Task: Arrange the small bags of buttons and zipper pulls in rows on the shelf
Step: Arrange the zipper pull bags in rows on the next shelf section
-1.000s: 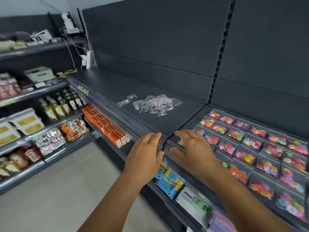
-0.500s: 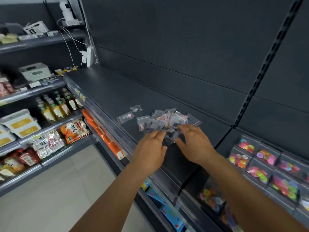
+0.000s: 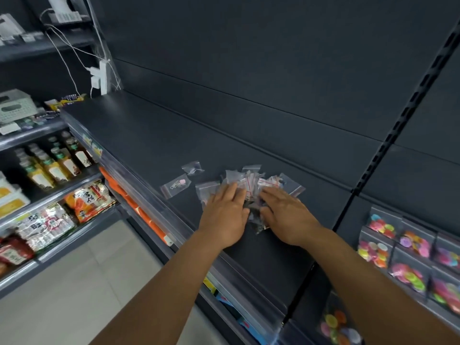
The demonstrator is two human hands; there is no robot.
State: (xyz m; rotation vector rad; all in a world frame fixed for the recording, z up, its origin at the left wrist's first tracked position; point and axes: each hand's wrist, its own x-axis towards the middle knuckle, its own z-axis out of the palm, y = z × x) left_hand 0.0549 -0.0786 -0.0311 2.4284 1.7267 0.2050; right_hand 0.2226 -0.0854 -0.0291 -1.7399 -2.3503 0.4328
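Far left, bottles (image 3: 53,160) and snack packets (image 3: 87,197) fill the side shelves. On the dark shelf (image 3: 139,135), two small clear bags lie apart from the rest: one bag with a zipper pull (image 3: 175,186) nearer, another bag (image 3: 193,168) just beyond it. To their right sits the heap of small bags (image 3: 251,181). The left hand (image 3: 225,215) lies flat on the heap's left side, fingers straight, gripping nothing. The right hand (image 3: 286,215) presses the heap's right side, fingers relaxed and spread. Far right, bags of coloured buttons (image 3: 408,260) stand in rows.
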